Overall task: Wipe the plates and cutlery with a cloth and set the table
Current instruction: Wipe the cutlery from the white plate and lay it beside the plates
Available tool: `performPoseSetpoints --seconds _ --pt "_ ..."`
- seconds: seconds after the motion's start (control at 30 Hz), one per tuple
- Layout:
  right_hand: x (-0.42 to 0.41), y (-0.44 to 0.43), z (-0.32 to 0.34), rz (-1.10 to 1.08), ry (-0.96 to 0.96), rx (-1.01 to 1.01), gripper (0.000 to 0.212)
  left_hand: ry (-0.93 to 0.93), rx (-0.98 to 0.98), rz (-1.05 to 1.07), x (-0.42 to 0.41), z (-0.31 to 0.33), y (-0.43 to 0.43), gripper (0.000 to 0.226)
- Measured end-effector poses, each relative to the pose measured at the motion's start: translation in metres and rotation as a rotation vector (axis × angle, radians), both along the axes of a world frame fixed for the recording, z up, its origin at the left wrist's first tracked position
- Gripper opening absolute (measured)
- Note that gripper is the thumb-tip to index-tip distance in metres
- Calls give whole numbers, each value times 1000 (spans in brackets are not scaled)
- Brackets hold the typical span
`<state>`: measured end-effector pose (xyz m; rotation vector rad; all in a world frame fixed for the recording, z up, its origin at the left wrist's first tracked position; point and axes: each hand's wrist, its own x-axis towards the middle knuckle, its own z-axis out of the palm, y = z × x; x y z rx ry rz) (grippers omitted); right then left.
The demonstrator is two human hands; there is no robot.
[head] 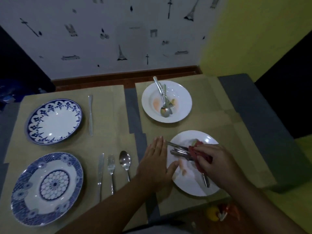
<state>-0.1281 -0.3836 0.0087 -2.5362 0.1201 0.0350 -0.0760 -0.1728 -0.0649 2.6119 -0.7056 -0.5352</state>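
1. Left grip (157, 164): flat and fully open, fingers straight and close together, palm down on the bench (253, 107), holding nothing. Thumb tip touches the left rim of the near white plate (187, 188).
2. Right grip (217, 164): fingers curled, pinching a crumpled red cloth (197, 154) around a bundle of metal cutlery (179, 152) above that plate.
3. Between the two grips: slim, shiny cutlery ends stick out of the cloth toward the left grip. One handle pokes out below the right grip.
4. Under the right grip: round, smooth, glossy plate, smeared with orange streaks.
5. Beyond the right grip, apart from it: deep white plate (182, 92), round with a broad rim and orange stains. Holds a soiled spoon and fork (164, 105), one handle reaching over the far rim.
6. Just left of the left grip: polished spoon (125, 162), fork (111, 171) and near knife (100, 173), side by side and roughly parallel on matte tan paper (108, 142).
7. Further left of those: round floral plate (47, 188), blue patterned rim, blue rosette at its centre.
8. Beyond and left of the left grip: scalloped blue-edged plate (54, 121), white in the middle, with the far knife (90, 115) lying just to its right.
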Motion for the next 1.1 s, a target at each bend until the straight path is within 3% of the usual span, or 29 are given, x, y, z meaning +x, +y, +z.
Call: performPoseSetpoints --seconds 0.2,0.4,0.53,0.77,1.1 --pt "-33 -31 -13 -64 -12 -38 34 -12 74 -47 -20 1 -33 87" --pt "-43 -51 -19 -141 -35 -17 32 -26 81 -59 -12 7 -52 70" --pt "-43 -59 -17 -159 -39 25 28 -143 113 -134 3 7 -63 64" --pt "-38 -69 -5 -158 -62 66 23 -266 159 -90 34 2 -77 20" --pt "-36 -72 -10 -164 -41 54 30 -334 79 -181 31 -3 -82 17"
